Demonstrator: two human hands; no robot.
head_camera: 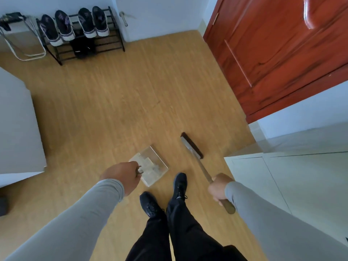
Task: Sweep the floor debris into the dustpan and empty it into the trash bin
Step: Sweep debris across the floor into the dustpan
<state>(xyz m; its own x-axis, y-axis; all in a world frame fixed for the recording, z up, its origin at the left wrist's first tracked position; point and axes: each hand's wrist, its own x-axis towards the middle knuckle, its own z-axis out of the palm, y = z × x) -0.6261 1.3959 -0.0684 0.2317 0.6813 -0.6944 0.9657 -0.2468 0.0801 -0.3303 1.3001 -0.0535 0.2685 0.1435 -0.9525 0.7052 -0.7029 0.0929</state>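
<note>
Black trousers (pixel 180 232) and two black shoes (pixel 179 183) are seen at the bottom centre, standing on the wood-look floor (pixel 116 102). Grey sleeves (pixel 79 219) are worn on both arms.

The left hand (pixel 122 177) is clenched around a thin metal handle (pixel 139 171), by which the dustpan (pixel 150 165) is held. The dustpan is seen just ahead of the left shoe, its tray pale and greyish; whether it touches the floor cannot be told. Pale matter is seen in the tray, too blurred to identify.

The right hand (pixel 219 188) is wrapped around the brown stick of the broom (pixel 202 167), with the stick's end protruding behind the fist. The broom head (pixel 191 145), dark-bristled, is seen ahead and to the right of the dustpan, apart from it, low over the floor; contact cannot be confirmed.

A white cabinet (pixel 293 178) is seen at the right, a pale grey surface (pixel 17 129) at the left edge. Further off, a red-brown wooden door (pixel 278 53) is seen at upper right. Against the far white wall (pixel 160 16), a black shoe rack (pixel 82 34) is placed, with dark sneakers (pixel 75 25) on its top tier. A folded white-framed chair (pixel 22 38) is seen left of the rack.
</note>
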